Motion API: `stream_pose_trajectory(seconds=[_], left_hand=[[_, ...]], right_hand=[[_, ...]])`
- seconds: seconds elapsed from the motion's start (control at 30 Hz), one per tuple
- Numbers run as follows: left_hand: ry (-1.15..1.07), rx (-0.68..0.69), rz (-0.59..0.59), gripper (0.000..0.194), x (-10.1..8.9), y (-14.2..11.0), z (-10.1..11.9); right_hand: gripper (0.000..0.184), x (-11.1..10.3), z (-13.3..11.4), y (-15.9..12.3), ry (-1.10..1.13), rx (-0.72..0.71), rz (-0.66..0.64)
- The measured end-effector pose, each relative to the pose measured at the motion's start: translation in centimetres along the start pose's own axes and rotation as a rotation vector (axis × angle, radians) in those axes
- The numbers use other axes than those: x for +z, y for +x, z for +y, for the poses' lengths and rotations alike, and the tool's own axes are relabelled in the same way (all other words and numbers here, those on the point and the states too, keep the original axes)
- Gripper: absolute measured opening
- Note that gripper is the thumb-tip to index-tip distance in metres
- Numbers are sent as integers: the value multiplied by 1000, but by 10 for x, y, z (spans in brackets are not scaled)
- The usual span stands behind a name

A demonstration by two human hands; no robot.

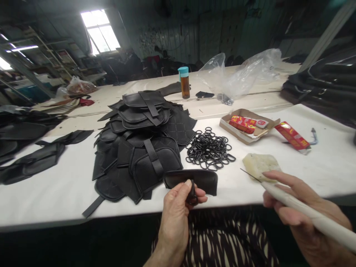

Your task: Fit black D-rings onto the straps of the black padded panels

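my left hand (178, 207) pinches the black panel's strap (192, 193); apart from it, my right (306, 211) angles a thin-tipped tool (294, 203).

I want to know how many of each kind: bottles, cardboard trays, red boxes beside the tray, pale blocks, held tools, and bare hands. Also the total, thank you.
Bottle: 1
Cardboard tray: 1
Red box beside the tray: 1
Pale block: 1
Held tool: 1
Bare hands, left hand and right hand: 2
Total: 7
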State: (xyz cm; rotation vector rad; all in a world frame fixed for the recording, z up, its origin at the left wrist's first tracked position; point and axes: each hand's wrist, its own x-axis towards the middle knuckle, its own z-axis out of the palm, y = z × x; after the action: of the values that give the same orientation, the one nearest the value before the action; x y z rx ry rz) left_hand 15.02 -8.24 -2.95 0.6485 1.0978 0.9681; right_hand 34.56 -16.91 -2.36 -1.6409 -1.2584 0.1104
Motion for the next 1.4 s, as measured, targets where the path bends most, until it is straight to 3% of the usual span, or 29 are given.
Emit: stream_pose_trajectory(seconds=[0.1, 0.2, 0.3, 0.5, 0.8, 1.13, 1.4], left_hand=[[-26, -22, 28, 18, 2, 3, 2], [-63, -82, 80, 11, 2, 11, 2], [-117, -134, 112, 11, 3, 18, 2], [-126, -126, 171, 18, 6, 20, 8], [-48, -74, 115, 15, 7, 23, 7], [-59, -61, 150, 16, 11, 28, 8], [-147, -87, 82, 14, 2, 23, 7]], right_hand=[[58, -19, 3, 3, -134, -65, -6], [33, -26, 4, 6, -123, 101, 122], [25, -24, 7, 12, -149, 243, 202], [24, -12, 16, 26, -153, 294, 182], [24, -2, 28, 33, -206, 331, 129], [25, 5, 33, 37, -252, 352, 103], [24, -10, 11, 25, -227, 339, 193]])
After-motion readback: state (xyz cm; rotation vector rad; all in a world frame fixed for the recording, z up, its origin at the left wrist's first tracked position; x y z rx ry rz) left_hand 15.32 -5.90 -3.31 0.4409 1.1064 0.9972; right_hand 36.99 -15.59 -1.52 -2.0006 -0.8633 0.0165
